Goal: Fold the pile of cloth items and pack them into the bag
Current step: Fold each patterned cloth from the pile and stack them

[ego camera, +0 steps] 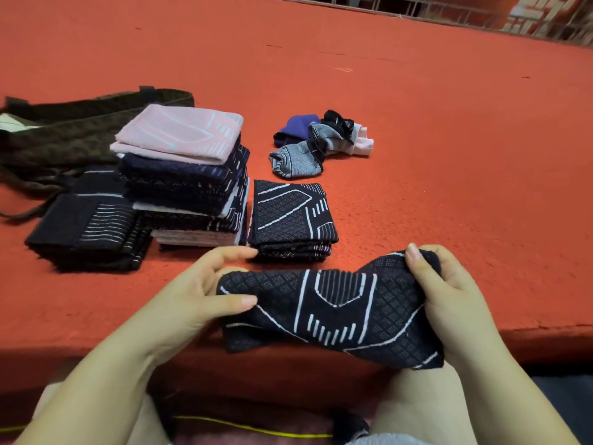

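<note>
From the head view we look down on an orange-red carpeted platform [417, 123] that fills most of the scene; its front edge drops away at about five o'clock. At one o'clock, along the far edge, runs a metal railing [401, 6] with a blurred patterned surface beyond it.

We hold one black cloth with white line patterns [333, 311] at six o'clock, above the platform's front edge. Our left hand [205, 289] pinches its left end between thumb and fingers. Our right hand [449, 298] grips the bunched right end, fingers curled round it.

We count three folded stacks. A short stack of black patterned cloths [292, 216] sits at the centre, just beyond our left fingertips. Touching it at nine o'clock stands the tall stack [189, 184], topped by a pink cloth [179, 133] over dark blue, black and pale layers. At eight o'clock from that, a low black stack with thin white stripes [90, 229] lies beside it.

One unfolded pile [321, 142] rests at twelve o'clock from the short stack, well apart: grey striped, purple, black and pale pink pieces tangled together.

One dark brown bag [64, 130] lies flat at ten o'clock, behind the tall stack, its straps trailing towards the left edge.

A yellow cord [256, 428] crosses the floor below our arms at six o'clock.
</note>
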Demonstrator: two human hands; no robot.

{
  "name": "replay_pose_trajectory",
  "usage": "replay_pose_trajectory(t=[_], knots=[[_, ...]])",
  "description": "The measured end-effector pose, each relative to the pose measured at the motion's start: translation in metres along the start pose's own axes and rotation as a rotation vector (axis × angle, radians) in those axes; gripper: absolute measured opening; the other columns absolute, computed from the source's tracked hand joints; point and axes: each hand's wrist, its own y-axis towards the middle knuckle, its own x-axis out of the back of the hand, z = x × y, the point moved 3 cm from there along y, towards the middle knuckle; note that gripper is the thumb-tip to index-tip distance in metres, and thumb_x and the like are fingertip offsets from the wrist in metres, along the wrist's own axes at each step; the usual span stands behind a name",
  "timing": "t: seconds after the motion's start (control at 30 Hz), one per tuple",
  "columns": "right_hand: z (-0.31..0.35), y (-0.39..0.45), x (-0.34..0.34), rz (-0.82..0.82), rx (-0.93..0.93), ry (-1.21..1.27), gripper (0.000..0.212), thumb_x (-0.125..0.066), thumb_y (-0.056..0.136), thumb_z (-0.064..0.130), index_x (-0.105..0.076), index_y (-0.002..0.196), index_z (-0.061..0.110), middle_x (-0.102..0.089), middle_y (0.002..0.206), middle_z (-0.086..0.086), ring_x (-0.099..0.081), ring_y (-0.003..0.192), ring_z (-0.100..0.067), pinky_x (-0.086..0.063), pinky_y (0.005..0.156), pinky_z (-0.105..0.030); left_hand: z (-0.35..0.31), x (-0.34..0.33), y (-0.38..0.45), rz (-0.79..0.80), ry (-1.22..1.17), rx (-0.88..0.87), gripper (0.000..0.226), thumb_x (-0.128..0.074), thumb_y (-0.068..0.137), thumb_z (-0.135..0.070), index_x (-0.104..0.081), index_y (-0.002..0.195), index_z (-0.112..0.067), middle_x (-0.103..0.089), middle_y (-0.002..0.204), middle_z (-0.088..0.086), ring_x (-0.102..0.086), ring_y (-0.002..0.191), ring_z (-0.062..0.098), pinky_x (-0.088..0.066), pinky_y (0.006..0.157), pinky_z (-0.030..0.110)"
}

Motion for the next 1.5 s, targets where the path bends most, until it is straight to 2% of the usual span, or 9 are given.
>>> replay_pose_trajectory(t=[0.13,0.37,0.47,0.73,0.87,0.97,1.17,1.27,1.5], knots=[[0.003,-0.004,-0.006,0.02,0.046,0.022,0.016,-0.058,0.087,0.028,-0.051,0.082,0.014,-0.053,0.056,0.01,-0.049,0.05,-0.002,-0.041,0.046,-0.014,0.006,-0.012,0.0,-0.104,0.179,0.054,0.064,-0.07,0.048,-0.075,-0.068,0.103,-0.042,-0.069,0.113,-0.006,-0.061,0.112,0.014,-0.038,0.108,0.043],[0.018,-0.011,-0.002,0.052,0.245,0.009,0.014,-0.066,0.073,0.016,-0.064,0.087,0.015,-0.067,0.071,0.014,-0.059,0.067,0.004,-0.045,0.063,-0.008,0.004,-0.017,-0.001,0.161,0.266,0.073,0.059,-0.065,0.055,-0.009,-0.061,0.113,-0.019,-0.069,0.113,-0.005,-0.064,0.101,0.009,-0.048,0.085,0.019],[0.018,-0.011,0.001,-0.029,0.246,0.005,0.005,-0.065,0.082,0.01,-0.066,0.083,0.014,-0.068,0.068,0.013,-0.06,0.064,0.004,-0.044,0.06,-0.007,0.001,-0.019,-0.006,0.23,0.304,0.06,0.058,-0.071,0.06,-0.016,-0.059,0.117,-0.021,-0.067,0.117,-0.006,-0.062,0.106,0.007,-0.047,0.086,0.015],[0.012,-0.01,0.006,-0.148,0.151,0.063,0.006,-0.062,0.088,0.017,-0.064,0.083,0.014,-0.066,0.064,0.011,-0.058,0.058,0.001,-0.047,0.054,-0.011,0.009,-0.024,-0.009,0.084,0.542,-0.001,0.047,-0.071,0.059,-0.057,-0.062,0.104,-0.046,-0.068,0.105,-0.018,-0.065,0.096,-0.001,-0.05,0.085,0.021],[0.01,-0.007,0.011,-0.182,0.118,0.014,0.01,-0.064,0.087,0.024,-0.064,0.079,0.018,-0.065,0.062,0.01,-0.058,0.059,-0.002,-0.048,0.056,-0.016,0.0,-0.027,-0.008,-0.078,0.385,-0.175,0.004,-0.071,0.072,-0.033,-0.07,0.075,-0.03,-0.067,0.067,-0.009,-0.059,0.066,-0.003,-0.046,0.063,0.012],[0.007,-0.003,0.018,-0.182,0.044,-0.037,0.016,-0.067,0.086,0.03,-0.065,0.079,0.015,-0.067,0.066,0.004,-0.06,0.063,-0.01,-0.048,0.06,-0.025,-0.011,-0.024,-0.007,-0.228,0.199,-0.275,0.01,-0.069,0.08,-0.012,-0.072,0.073,-0.018,-0.071,0.071,-0.013,-0.062,0.068,-0.005,-0.046,0.065,0.008],[0.026,-0.013,-0.013,0.159,0.402,-0.607,0.03,-0.055,0.078,0.062,-0.054,0.102,0.045,-0.054,0.113,0.026,-0.046,0.11,0.016,-0.03,0.089,0.001,-0.024,-0.033,-0.006,-0.185,0.162,-0.299,0.009,-0.064,0.084,-0.023,-0.069,0.086,-0.016,-0.074,0.085,-0.006,-0.066,0.08,0.001,-0.05,0.071,0.013],[0.028,-0.02,-0.044,0.414,0.437,-0.686,0.045,-0.054,0.074,0.065,-0.051,0.115,0.047,-0.054,0.114,0.033,-0.047,0.113,0.013,-0.032,0.102,-0.015,-0.026,-0.04,-0.006,-0.081,0.275,-0.304,0.008,-0.062,0.085,-0.027,-0.068,0.089,-0.024,-0.072,0.088,-0.004,-0.065,0.083,0.003,-0.051,0.075,0.018],[0.015,-0.024,-0.066,0.499,0.432,-0.661,0.008,-0.063,0.086,0.04,-0.062,0.094,0.04,-0.069,0.084,0.018,-0.063,0.079,-0.002,-0.05,0.075,-0.033,-0.025,-0.031,-0.01,-0.134,0.429,-0.234,0.027,-0.07,0.067,-0.042,-0.064,0.092,-0.039,-0.068,0.09,-0.017,-0.063,0.08,-0.005,-0.044,0.072,0.006]])
